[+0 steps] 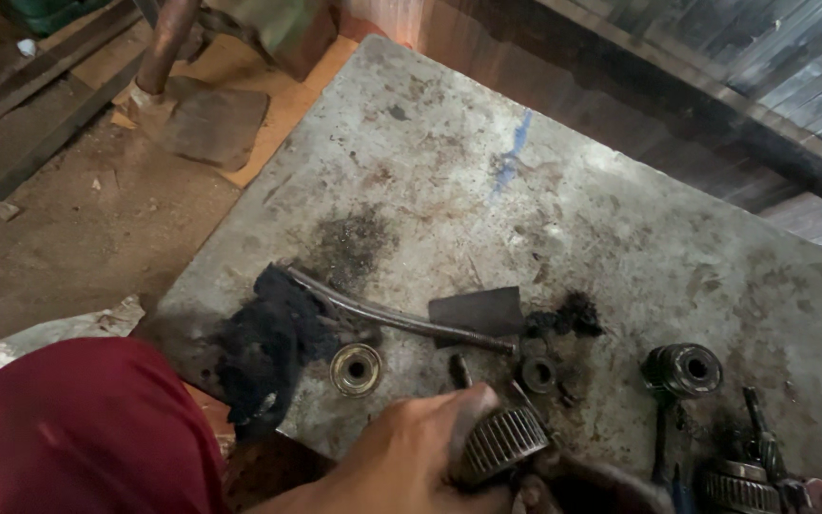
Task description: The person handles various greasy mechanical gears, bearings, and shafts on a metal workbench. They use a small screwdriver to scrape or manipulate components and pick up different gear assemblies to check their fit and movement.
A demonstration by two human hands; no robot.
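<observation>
My left hand [409, 459] reaches in from the bottom edge and is shut on a ribbed, toothed metal cylinder [503, 440] just above the grey metal tabletop [487, 171]. Under the cylinder, a dark greasy shape [601, 490] at the bottom edge looks like part of my right hand; its grip is hidden. Close by lie a brass-coloured bearing ring [355, 369], a short bolt [460, 369] and a small dark bearing [538, 373].
A bent steel rod [401, 319], a flat dark metal piece [478, 311] and a black greasy rag [268, 347] lie behind the hand. A dark hub [685, 369] and a gear [739, 485] sit at right. Dirt floor and a rusty pipe [166, 43] are at left.
</observation>
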